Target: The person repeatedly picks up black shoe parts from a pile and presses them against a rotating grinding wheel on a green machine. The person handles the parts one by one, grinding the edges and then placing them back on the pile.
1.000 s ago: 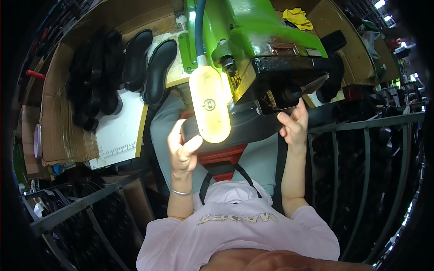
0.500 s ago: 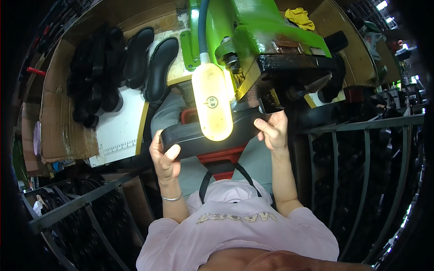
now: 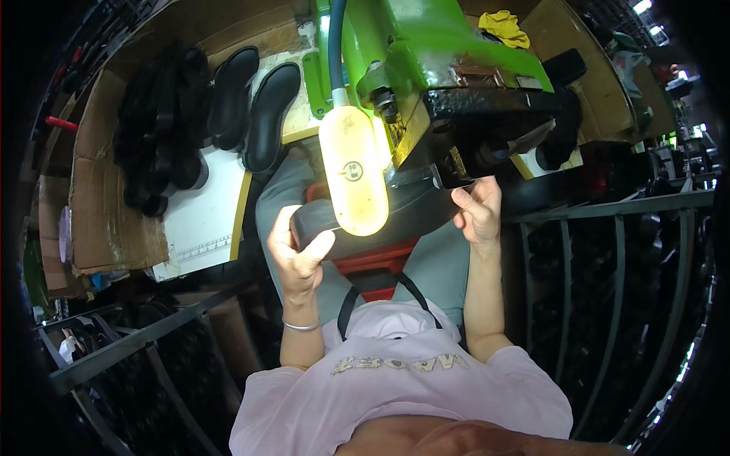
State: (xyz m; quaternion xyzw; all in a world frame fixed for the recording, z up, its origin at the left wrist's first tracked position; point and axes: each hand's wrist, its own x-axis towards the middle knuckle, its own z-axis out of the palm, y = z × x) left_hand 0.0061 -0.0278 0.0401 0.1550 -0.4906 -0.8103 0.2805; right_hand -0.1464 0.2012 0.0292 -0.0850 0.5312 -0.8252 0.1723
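Both my hands grip a long black shoe sole (image 3: 414,214) below the head of a green machine (image 3: 449,68). My left hand (image 3: 299,254) is closed round its left end, thumb over the near edge. At the other end, my right hand (image 3: 479,213) pinches the sole between thumb and fingers, close under the machine's black lower housing (image 3: 487,114). A lit yellow lamp (image 3: 353,171) hangs in front and hides the middle of the sole. Where the far edge meets the machine is dark and partly hidden.
Several black soles (image 3: 271,114) lie at the left by a cardboard box wall (image 3: 114,197) and a white board (image 3: 201,216). A yellow cloth (image 3: 503,29) lies behind the machine. Metal racks (image 3: 616,209) holding dark items flank me, and a red stool (image 3: 372,277) shows between my legs.
Both hands have moved to the right with the sole. Its left end has come nearer the lamp, and its right end is further under the machine head. The lamp has shifted slightly left.
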